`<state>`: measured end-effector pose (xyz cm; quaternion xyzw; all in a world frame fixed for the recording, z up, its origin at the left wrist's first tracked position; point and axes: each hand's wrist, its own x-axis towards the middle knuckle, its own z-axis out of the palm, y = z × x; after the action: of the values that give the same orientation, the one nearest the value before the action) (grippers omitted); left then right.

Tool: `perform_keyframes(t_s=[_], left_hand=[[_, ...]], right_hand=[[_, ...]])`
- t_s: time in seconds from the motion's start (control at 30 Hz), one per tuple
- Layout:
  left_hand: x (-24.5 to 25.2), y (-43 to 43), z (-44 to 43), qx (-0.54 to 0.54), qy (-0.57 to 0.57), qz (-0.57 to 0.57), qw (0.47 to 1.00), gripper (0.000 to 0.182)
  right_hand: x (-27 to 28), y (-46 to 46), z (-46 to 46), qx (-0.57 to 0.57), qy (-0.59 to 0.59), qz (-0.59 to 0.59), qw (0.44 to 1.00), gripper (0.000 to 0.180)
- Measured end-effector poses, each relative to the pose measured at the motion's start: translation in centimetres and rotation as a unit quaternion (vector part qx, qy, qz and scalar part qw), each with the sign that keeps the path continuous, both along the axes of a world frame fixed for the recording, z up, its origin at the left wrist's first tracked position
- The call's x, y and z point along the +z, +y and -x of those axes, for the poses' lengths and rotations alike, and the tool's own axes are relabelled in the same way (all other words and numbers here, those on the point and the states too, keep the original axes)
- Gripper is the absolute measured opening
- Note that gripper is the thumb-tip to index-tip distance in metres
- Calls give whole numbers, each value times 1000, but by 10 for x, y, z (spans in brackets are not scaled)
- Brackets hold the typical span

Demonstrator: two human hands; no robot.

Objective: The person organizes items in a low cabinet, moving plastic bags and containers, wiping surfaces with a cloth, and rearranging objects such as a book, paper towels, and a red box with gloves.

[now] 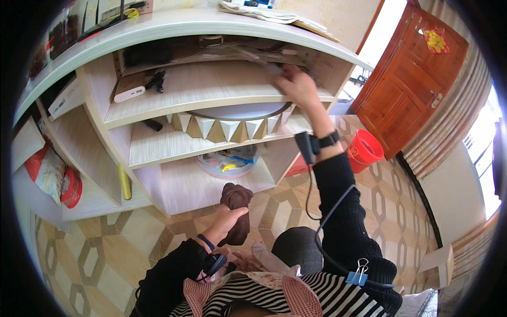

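My left hand [225, 222] grips a bunched dark brown cloth [237, 198] in front of my body, low before the shelf unit. At the right end of the upper shelf [210, 81], my right hand [298, 88] reaches in with bent fingers. A thin greyish strip [266, 65] extends from those fingers to the back left; motion blur hides what it is. Behind it, flat papers or sheets [222, 51] lie in the recess under the countertop. On the same shelf's left side are a white power bank [130, 94] and a coiled black cable [157, 81].
Below sits a round tray with a faceted white-and-gold rim [229, 128]. A round container [208, 165] of small items is on the bottom shelf. The red bucket [363, 151] stands on the floor by the wooden door [420, 75]. A cable [336, 210] hangs along my right sleeve.
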<state>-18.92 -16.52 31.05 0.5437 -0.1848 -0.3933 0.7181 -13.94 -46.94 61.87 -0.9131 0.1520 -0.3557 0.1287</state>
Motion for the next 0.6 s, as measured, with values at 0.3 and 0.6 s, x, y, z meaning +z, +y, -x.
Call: perform_keyframes(t_s=[0.3, 0.6], left_hand=[[-3, 6, -6, 1, -14, -33, 999, 33], [0, -6, -7, 25, 2, 1, 1000, 35]], right_hand=[[4, -40, 39, 14, -251, -90, 964, 21], [-25, 56, 39, 252, -57, 126, 958, 29]])
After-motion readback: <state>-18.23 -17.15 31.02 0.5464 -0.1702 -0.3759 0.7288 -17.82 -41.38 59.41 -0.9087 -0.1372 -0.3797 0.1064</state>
